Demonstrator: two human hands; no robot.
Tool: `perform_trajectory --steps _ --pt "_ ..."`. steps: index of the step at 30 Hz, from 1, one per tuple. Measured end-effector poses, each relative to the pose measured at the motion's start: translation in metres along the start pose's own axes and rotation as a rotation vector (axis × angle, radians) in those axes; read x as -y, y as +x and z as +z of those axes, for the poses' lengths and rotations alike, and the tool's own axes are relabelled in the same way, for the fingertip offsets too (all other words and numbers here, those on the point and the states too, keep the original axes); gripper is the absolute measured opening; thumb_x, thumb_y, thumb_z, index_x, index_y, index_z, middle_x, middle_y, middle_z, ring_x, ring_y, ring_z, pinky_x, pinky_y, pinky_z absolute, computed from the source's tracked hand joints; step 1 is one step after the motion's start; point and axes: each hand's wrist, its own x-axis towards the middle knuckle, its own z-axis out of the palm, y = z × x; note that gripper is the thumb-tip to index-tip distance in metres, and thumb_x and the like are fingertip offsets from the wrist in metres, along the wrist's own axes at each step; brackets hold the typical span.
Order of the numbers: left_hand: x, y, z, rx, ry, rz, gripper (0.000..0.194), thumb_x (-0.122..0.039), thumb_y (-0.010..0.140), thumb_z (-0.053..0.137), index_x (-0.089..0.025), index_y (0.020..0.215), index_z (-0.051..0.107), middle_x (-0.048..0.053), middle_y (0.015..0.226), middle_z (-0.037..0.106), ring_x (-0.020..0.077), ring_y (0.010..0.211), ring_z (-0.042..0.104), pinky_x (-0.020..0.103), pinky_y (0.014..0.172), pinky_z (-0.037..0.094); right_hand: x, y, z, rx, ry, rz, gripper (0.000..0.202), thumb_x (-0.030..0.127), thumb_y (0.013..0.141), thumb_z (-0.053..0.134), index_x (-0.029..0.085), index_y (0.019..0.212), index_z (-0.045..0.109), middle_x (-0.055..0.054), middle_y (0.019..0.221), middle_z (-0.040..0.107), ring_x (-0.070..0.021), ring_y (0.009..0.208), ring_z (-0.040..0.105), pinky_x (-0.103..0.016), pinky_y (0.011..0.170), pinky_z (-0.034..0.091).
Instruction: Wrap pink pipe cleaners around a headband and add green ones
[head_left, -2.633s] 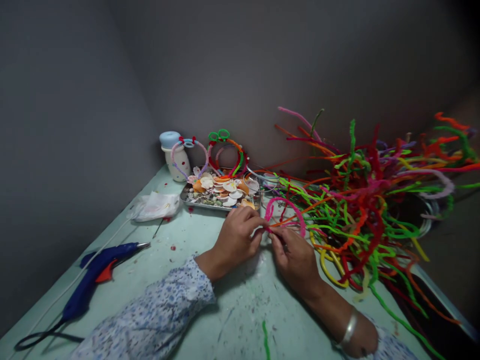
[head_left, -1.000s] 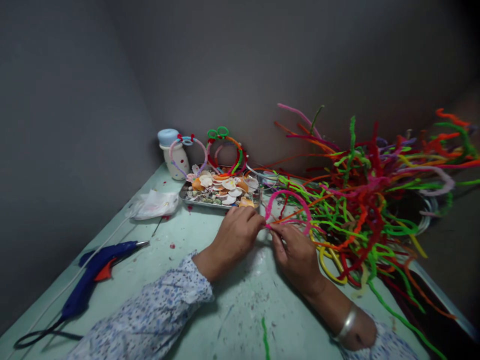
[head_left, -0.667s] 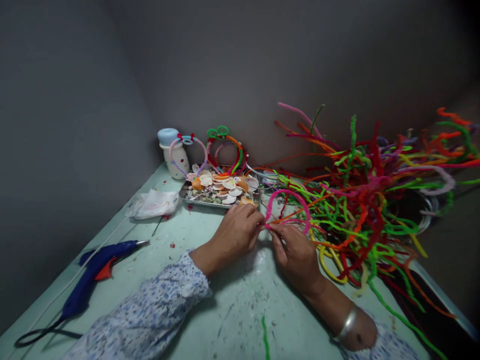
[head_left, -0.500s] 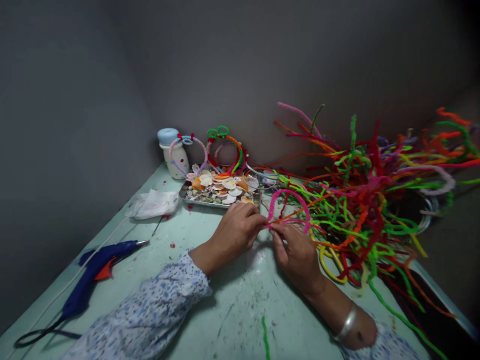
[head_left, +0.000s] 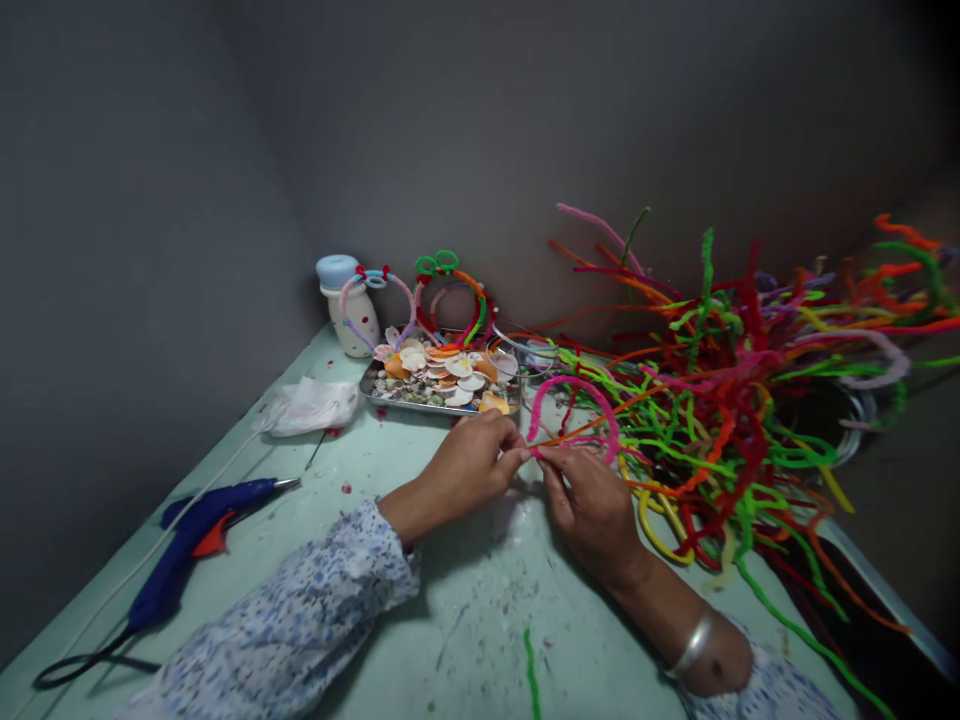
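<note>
A bright pink fuzzy pipe cleaner loop point(head_left: 613, 420) stands curved above my hands, its lower end pinched between my fingers. My left hand point(head_left: 476, 460) has thumb and fingertips closed at the left side of that end. Close beside it, my right hand point(head_left: 596, 510) pinches the pink end from the right, fingertips nearly touching the left ones. An orange pipe cleaner point(head_left: 581, 428) runs across the loop to my fingertips; whether it is gripped too, I cannot tell. The exact pinch point is partly hidden by the fingers.
Behind my left hand lies a metal tray point(head_left: 409, 403) of shells and small stones. Decorated headbands point(head_left: 414, 308) stand near a white bottle point(head_left: 352, 315). A blue glue gun point(head_left: 191, 540) and a plastic packet point(head_left: 311, 405) lie left. Tangled pipe cleaners point(head_left: 720, 400) fill the right.
The pink loop has shifted slightly left. My left fingertips have moved a little left and down, while my right hand stays almost in place.
</note>
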Motion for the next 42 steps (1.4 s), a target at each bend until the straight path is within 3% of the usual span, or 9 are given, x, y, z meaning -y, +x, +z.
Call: perform_trajectory --steps 4,15,22,30,34,37,42 --pt "0.003 0.003 0.0 0.08 -0.26 -0.181 0.022 -0.034 0.083 0.052 -0.014 0.077 0.06 0.001 0.071 0.059 0.0129 0.064 0.05 0.024 0.058 0.034 0.0 0.0 0.0 0.0 -0.004 -0.001 0.021 0.009 0.085 0.054 0.016 0.104 0.058 -0.006 0.086 0.067 -0.0192 0.079 0.061 -0.033 0.073 0.049" --pt "0.007 0.003 0.004 0.134 -0.511 -0.38 0.028 -0.042 0.075 0.053 -0.016 0.063 0.049 -0.005 0.055 0.039 0.0084 0.051 0.03 0.023 0.048 0.021 0.001 -0.002 -0.002 0.015 -0.009 -0.027 0.021 0.008 0.084 0.054 0.016 0.103 0.059 -0.007 0.087 0.068 -0.0199 0.079 0.061 -0.034 0.073 0.05" --pt "0.009 0.002 0.006 0.225 -0.694 -0.49 0.026 -0.029 0.068 0.052 -0.018 0.049 0.038 -0.005 0.047 0.032 0.0076 0.047 0.027 0.026 0.047 0.019 0.002 -0.001 -0.002 0.04 -0.037 -0.065 0.023 0.007 0.083 0.053 0.016 0.103 0.059 -0.008 0.088 0.069 -0.0205 0.081 0.061 -0.034 0.074 0.049" --pt "0.003 0.001 0.003 0.339 -1.119 -0.734 0.021 -0.018 0.067 0.052 -0.018 0.052 0.039 -0.006 0.05 0.032 0.0061 0.044 0.024 0.025 0.046 0.023 0.003 -0.001 -0.002 0.053 -0.042 -0.072 0.024 0.006 0.083 0.051 0.016 0.103 0.06 -0.008 0.088 0.069 -0.0202 0.082 0.061 -0.034 0.074 0.049" --pt "-0.001 0.002 0.002 0.234 -0.987 -0.565 0.018 -0.022 0.071 0.056 -0.016 0.057 0.047 -0.004 0.053 0.039 0.0076 0.048 0.032 0.024 0.049 0.028 0.002 -0.001 -0.001 0.006 0.025 0.018 0.021 0.01 0.086 0.052 0.018 0.103 0.059 -0.006 0.085 0.067 -0.0189 0.079 0.062 -0.033 0.073 0.05" --pt "-0.004 0.002 0.001 0.103 -0.66 -0.342 0.009 -0.02 0.075 0.053 -0.014 0.071 0.059 -0.001 0.063 0.053 0.0107 0.058 0.045 0.024 0.058 0.035 0.0 -0.001 -0.001 -0.017 0.1 0.11 0.019 0.013 0.087 0.051 0.02 0.103 0.059 -0.004 0.085 0.066 -0.0173 0.078 0.062 -0.031 0.071 0.05" --pt "-0.004 -0.001 0.0 -0.042 -0.108 0.057 0.017 -0.014 0.081 0.051 -0.016 0.088 0.067 0.005 0.086 0.063 0.0168 0.083 0.056 0.028 0.075 0.041 -0.002 -0.001 -0.001 -0.027 0.137 0.137 0.018 0.013 0.088 0.051 0.019 0.103 0.059 -0.004 0.085 0.066 -0.017 0.079 0.062 -0.031 0.073 0.051"
